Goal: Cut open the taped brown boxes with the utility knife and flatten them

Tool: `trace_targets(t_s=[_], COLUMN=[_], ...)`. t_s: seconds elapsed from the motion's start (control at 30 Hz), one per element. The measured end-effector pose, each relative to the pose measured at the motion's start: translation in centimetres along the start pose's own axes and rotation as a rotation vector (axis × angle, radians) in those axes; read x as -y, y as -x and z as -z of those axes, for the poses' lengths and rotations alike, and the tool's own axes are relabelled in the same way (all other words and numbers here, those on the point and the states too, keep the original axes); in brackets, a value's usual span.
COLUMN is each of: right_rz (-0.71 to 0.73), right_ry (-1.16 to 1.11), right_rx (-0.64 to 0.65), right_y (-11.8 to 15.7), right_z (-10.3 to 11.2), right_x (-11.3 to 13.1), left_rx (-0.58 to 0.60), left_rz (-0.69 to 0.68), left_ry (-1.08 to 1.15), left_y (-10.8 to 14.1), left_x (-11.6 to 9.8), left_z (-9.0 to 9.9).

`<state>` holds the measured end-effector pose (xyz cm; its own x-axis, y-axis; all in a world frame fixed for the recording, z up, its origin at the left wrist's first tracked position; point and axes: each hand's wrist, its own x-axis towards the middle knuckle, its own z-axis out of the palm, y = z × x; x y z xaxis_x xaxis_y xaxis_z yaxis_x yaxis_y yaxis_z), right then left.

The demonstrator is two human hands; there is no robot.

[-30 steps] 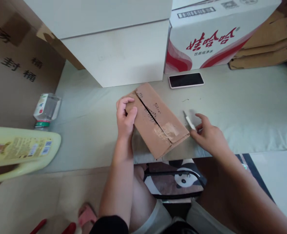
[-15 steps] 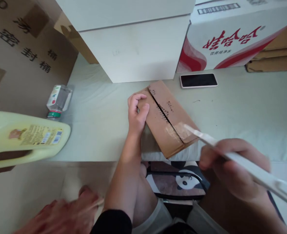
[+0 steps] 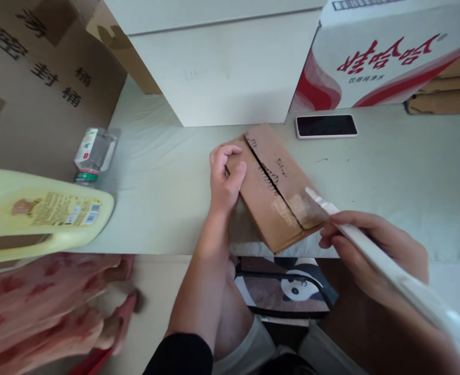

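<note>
A small brown cardboard box [image 3: 282, 208] rests at a slant near the table's front edge. A dark gap runs along its top between two flaps, with torn tape marks across it. My left hand [image 3: 226, 177] grips the box's upper left side, thumb on top and fingers curled over the edge. In my right hand [image 3: 374, 250] is a long white utility knife [image 3: 386, 268], held near its front end. Its narrow tip points left, over the right flap close to the box's right corner; whether it touches the cardboard I cannot tell.
Behind the box stand a large white box [image 3: 230, 78] and a red-and-white carton [image 3: 382, 78]. A phone [image 3: 326, 126] lies at the right. To the left are a clear bottle [image 3: 94, 153], a yellow jug [image 3: 46, 213] and a big carton [image 3: 53, 78]. Someone's patterned clothing [image 3: 42, 312] shows lower left.
The utility knife has swung slightly, its tip now a little higher over the right flap. My left hand keeps its grip. At lower left, another person's patterned clothing and red shoes have come into view.
</note>
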<state>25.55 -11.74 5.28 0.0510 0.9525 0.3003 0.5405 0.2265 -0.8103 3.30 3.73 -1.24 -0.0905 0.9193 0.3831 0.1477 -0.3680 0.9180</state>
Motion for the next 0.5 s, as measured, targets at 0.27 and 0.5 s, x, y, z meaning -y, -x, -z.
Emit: trace_targets(t_s=[0.27, 0.5], right_rz=[0.149, 0.292], right_ry=[0.109, 0.178], right_rx=[-0.052, -0.15], right_y=[-0.6, -0.5], right_z=[-1.1, -2.1], right_x=[1.7, 0.9], left_rx=[0.002, -0.002], left_rz=[-0.027, -0.016], left_ry=[0.005, 0.018], left_y=[0.0, 0.0], left_x=[0.1, 0.1], left_z=[0.0, -0.1])
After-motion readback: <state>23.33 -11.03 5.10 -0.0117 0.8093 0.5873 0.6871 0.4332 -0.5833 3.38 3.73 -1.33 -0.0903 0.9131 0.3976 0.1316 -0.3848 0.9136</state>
